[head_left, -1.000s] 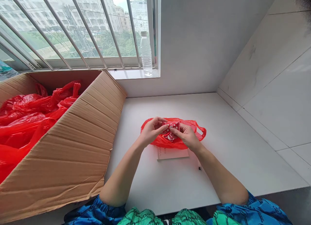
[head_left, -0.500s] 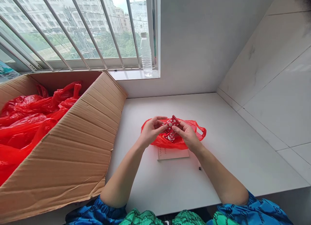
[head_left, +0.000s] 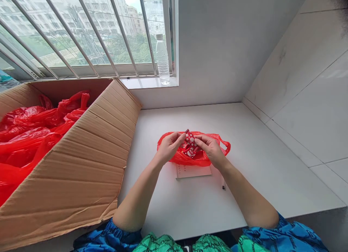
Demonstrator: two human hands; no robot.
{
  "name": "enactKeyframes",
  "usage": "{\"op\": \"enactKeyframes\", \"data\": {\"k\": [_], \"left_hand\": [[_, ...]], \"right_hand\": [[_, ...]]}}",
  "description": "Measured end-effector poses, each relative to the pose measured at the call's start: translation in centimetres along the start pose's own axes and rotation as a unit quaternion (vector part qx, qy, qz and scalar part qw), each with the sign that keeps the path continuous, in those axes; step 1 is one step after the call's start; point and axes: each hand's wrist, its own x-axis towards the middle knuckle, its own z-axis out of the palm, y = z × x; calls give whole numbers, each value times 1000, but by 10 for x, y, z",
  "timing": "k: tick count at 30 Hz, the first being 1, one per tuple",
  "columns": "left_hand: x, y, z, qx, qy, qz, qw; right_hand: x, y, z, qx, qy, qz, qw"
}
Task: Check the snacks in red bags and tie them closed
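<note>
Head view: one packet [head_left: 191, 139] now leans left, not right as earlier; left hand [head_left: 168, 145] and right hand [head_left: 214, 149], both, pinch it over one bag [head_left: 198, 162].

Soft daylight from barred window [head_left: 86, 33]

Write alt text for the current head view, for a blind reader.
A person's left hand and right hand hold a small red, white-dotted packet between them over a red plastic bag on a white table. Printed paper shows from beneath the bag; at left, red bags lie in a cardboard box, and a clear bottle stands on the windowsill.
</note>
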Motion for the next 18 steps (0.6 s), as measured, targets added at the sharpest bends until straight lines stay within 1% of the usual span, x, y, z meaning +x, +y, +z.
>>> {"op": "enactKeyframes", "data": {"k": [2, 5, 8, 11, 13, 18], "left_hand": [[0, 0, -2, 16, 5, 0, 1000], [0, 0, -2, 22, -5, 7, 1000], [-2, 0, 1, 24, 8, 15, 1000], [-2, -1, 4, 25, 16, 25, 999], [-2, -3, 5, 21, 10, 30, 999], [-2, -3, 6, 24, -28, 30, 999]], "right_hand": [[0, 1, 0, 3, -1, 0, 1000], [0, 1, 0, 2, 11, 3, 1000], [0, 0, 2, -6, 29, 13, 999], [0, 0, 3, -10, 22, 29, 999], [0, 0, 3, -18, 19, 27, 999], [0, 2, -1, -35, 17, -7, 999]]}}
